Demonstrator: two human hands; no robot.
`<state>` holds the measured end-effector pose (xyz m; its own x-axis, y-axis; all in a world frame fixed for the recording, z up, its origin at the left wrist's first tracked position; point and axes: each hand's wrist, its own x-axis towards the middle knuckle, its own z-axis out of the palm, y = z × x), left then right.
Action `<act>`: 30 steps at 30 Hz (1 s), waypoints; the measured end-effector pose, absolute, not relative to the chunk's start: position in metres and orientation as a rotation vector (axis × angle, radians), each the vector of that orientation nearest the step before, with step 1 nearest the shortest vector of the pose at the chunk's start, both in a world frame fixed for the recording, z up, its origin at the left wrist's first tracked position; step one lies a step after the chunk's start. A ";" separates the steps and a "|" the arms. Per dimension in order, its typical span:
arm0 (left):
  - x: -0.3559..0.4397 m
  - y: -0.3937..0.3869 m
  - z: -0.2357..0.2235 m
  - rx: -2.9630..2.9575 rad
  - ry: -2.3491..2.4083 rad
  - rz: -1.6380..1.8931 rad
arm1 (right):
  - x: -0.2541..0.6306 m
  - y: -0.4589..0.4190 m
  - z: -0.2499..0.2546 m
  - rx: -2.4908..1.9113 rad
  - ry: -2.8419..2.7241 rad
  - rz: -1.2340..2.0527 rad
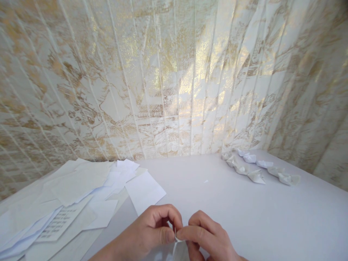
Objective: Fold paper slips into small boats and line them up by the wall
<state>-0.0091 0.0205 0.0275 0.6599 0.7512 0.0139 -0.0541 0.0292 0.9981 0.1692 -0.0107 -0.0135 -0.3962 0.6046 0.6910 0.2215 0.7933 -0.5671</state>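
Note:
Both hands meet low in the head view over a small folded piece of white paper (179, 251). My left hand (152, 230) pinches its upper left edge between thumb and forefinger. On the other side, my right hand (208, 235) grips the same paper, with its forefinger pressed near the top edge. The paper's lower part runs out of the frame, and the fingers cover much of it.
At left lies a spread pile of loose paper sheets (81, 181), one with printed lines (61, 221). Folded paper pieces (255, 176) stand in two rows at the back right. A tiny paper scrap (206, 181) lies mid-table. A patterned curtain (174, 90) hangs behind the white table (272, 224).

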 end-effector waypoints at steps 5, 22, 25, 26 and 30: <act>-0.005 0.018 0.026 1.340 0.534 0.749 | 0.168 -0.011 -0.015 -0.595 -1.964 0.499; -0.007 0.020 0.020 1.439 0.460 0.703 | 0.163 -0.004 -0.018 -0.580 -1.881 0.659; -0.005 0.020 0.019 1.496 0.501 0.727 | 0.163 -0.004 -0.009 -0.596 -1.869 0.575; -0.005 0.020 0.019 1.506 0.536 0.750 | 0.164 -0.004 -0.006 -0.639 -1.901 0.561; -0.008 0.018 0.019 1.634 0.740 0.901 | 0.167 -0.006 0.001 -0.818 -1.911 0.459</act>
